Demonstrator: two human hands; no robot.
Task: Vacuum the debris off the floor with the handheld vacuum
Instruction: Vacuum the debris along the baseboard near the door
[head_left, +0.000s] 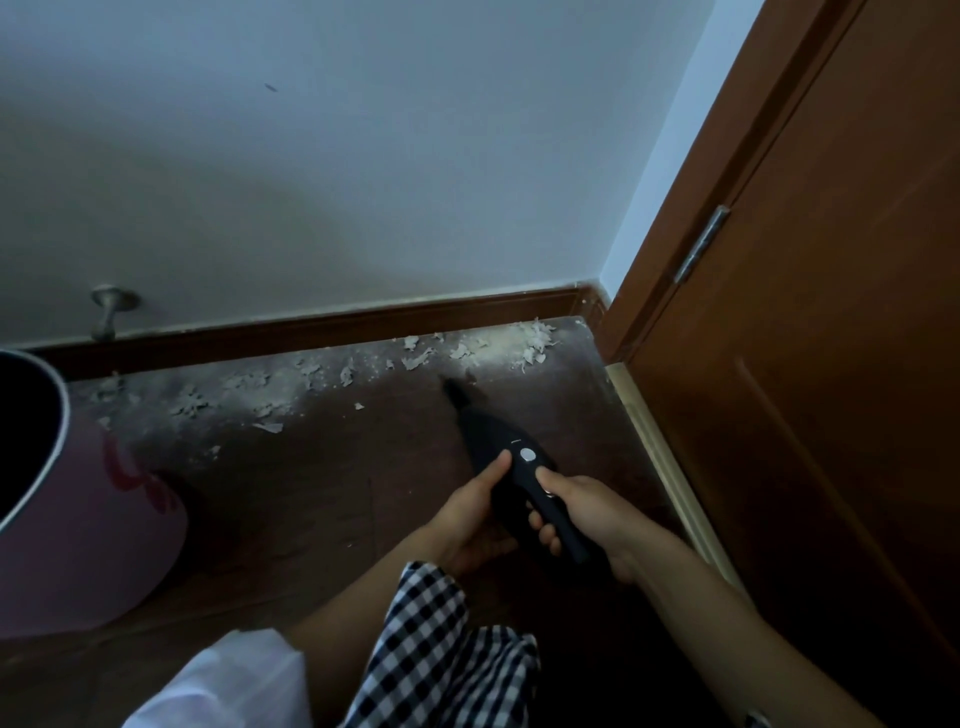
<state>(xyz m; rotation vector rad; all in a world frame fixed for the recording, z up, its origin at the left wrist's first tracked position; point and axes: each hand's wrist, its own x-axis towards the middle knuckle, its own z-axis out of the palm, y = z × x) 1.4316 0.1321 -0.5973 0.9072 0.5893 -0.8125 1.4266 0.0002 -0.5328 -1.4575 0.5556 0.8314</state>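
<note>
Vacuum (511, 467): a slim black handheld vacuum is held low over the dark wooden floor (322, 499), in front of the person's knees, with a round pale button on its top face.

Long axis: the body is angled from the lower right, at the handle, up and to the left toward the nozzle (456, 391), which is pointed at the wall.

Right hand (582, 512): the rear handle is gripped, with fingers curled underneath and the thumb laid along the top, just behind the button.

Left hand (472, 512): the left side of the body is held, the thumb stretched forward beside the button; the fingers are tucked underneath and mostly hidden.

Debris (493, 345): pale flakes and dust are spread in a band along the foot of the brown skirting board (322, 327), thickest in the corner beside the door frame (691, 197).

Key relation: the nozzle tip is seen at the near edge of the band, just short of the thick corner patch, which lies ahead and slightly to the right. More flakes (192, 402) trail away to the left, toward a pink bin (88, 525).

Nearer hand: the left hand is placed further forward, closer to the debris; the right is set behind it.

Likely next move: a small push forward and rightward is judged enough to reach the corner pile.
</note>
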